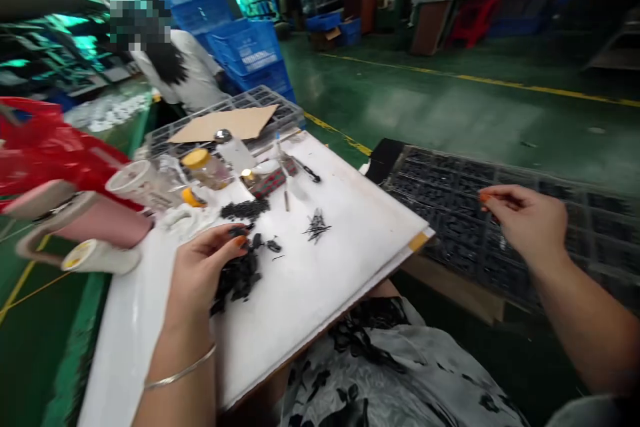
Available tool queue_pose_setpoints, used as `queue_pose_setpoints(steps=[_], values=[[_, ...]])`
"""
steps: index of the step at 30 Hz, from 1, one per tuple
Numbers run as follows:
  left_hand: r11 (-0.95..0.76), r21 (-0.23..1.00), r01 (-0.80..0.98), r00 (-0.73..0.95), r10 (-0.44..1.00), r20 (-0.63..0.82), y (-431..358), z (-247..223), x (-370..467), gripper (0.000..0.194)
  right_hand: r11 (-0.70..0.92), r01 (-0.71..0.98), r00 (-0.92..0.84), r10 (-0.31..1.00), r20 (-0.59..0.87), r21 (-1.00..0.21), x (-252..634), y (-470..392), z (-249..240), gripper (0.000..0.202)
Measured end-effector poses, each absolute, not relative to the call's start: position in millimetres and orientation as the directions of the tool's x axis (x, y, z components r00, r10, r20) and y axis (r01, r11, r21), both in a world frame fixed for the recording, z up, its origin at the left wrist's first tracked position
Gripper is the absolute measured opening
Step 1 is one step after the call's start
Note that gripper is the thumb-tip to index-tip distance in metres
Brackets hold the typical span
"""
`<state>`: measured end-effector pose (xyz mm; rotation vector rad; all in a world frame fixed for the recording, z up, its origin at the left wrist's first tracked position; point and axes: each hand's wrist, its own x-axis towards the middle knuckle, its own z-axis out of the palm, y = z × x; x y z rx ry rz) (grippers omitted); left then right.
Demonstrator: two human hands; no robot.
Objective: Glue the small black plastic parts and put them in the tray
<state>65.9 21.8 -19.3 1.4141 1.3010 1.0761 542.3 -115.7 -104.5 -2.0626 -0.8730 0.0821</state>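
On the white tabletop (300, 273), my left hand (205, 267) is closed in a pinch at a pile of black parts (243, 280); a small dark piece seems to be between its fingers, too blurred to name. Loose black pieces (273, 245) lie just right of the fingertips. Thin black pins (317, 227) form a small heap farther right. Over a compartment tray (450, 213) filled with black parts, my right hand (530, 220) hangs with thumb and fingers pressed together. Whatever those fingertips hold, if anything, is too small to make out.
Jars with a yellow lid (197, 159), a pink tumbler (113, 217), a white cup (100, 257) and a red bag (55, 153) crowd the left and back. Cardboard (225, 124) lies on another tray. A person (185, 67) sits beyond, beside blue crates (247, 47).
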Motion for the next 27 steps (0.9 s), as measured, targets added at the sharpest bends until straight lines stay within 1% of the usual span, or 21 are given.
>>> queue_pose_setpoints(steps=[1,3,4,5,7,9,11,13,14,17,19,21,23,25,27], values=[[-0.008,0.99,0.139,0.1,0.995,-0.006,19.7,-19.2,65.2,0.038,-0.233,0.565,0.707,0.632,0.319,-0.792,520.5,-103.7,-92.4,0.018],[0.045,0.998,0.041,0.182,0.982,-0.052,16.3,-19.7,71.0,0.037,0.001,0.531,0.597,0.71,0.375,-0.847,469.7,-80.8,-67.3,0.014],[0.066,0.998,0.005,0.217,0.974,-0.066,14.9,-19.7,75.2,0.036,0.073,0.506,0.53,0.761,0.376,-0.86,442.5,-70.4,-55.5,0.011],[0.085,0.996,-0.021,0.254,0.964,-0.077,13.5,-19.3,79.1,0.036,0.149,0.471,0.426,0.825,0.372,-0.87,415.3,-60.9,-45.0,0.01],[0.113,0.992,-0.06,0.302,0.949,-0.089,11.0,-17.7,84.3,0.035,0.289,0.393,0.211,0.896,0.392,-0.873,364.7,-45.0,-28.8,0.008],[0.131,0.987,-0.088,0.328,0.94,-0.096,9.0,-16.1,85.6,0.036,0.394,0.365,0.025,0.901,0.432,-0.843,322.9,-33.2,-19.3,0.011],[0.131,0.986,-0.101,0.353,0.931,-0.088,7.6,-15.8,85.3,0.041,0.474,0.36,-0.092,0.875,0.475,-0.804,292.0,-24.9,-15.3,0.019],[0.113,0.988,-0.103,0.383,0.921,-0.065,6.8,-16.9,85.7,0.046,0.506,0.367,-0.134,0.859,0.494,-0.781,271.6,-18.9,-15.1,0.026],[0.101,0.99,-0.101,0.396,0.916,-0.053,6.3,-17.7,86.5,0.049,0.51,0.376,-0.141,0.857,0.496,-0.774,264.7,-16.5,-16.0,0.027],[0.084,0.993,-0.078,0.427,0.903,-0.043,5.1,-19.2,90.3,0.055,0.507,0.407,-0.15,0.857,0.493,-0.76,253.0,-11.5,-21.2,0.019],[0.087,0.994,-0.065,0.444,0.895,-0.049,4.7,-18.7,92.1,0.06,0.486,0.369,-0.122,0.87,0.477,-0.792,250.6,-9.9,-25.2,0.015],[0.095,0.993,-0.075,0.444,0.895,-0.052,4.7,-17.5,92.4,0.062,0.431,0.265,-0.03,0.898,0.439,-0.862,252.4,-9.0,-28.0,0.012],[0.11,0.99,-0.092,0.436,0.898,-0.059,5.0,-16.5,91.2,0.063,0.364,0.123,0.081,0.923,0.375,-0.923,260.0,-8.8,-29.2,0.01],[0.131,0.986,-0.103,0.438,0.896,-0.074,5.2,-16.2,89.3,0.065,0.298,-0.002,0.157,0.943,0.294,-0.955,274.2,-10.1,-29.5,0.015],[0.149,0.983,-0.104,0.45,0.889,-0.087,5.1,-16.3,87.4,0.07,0.236,-0.083,0.184,0.959,0.218,-0.968,294.7,-14.5,-30.4,0.02]])
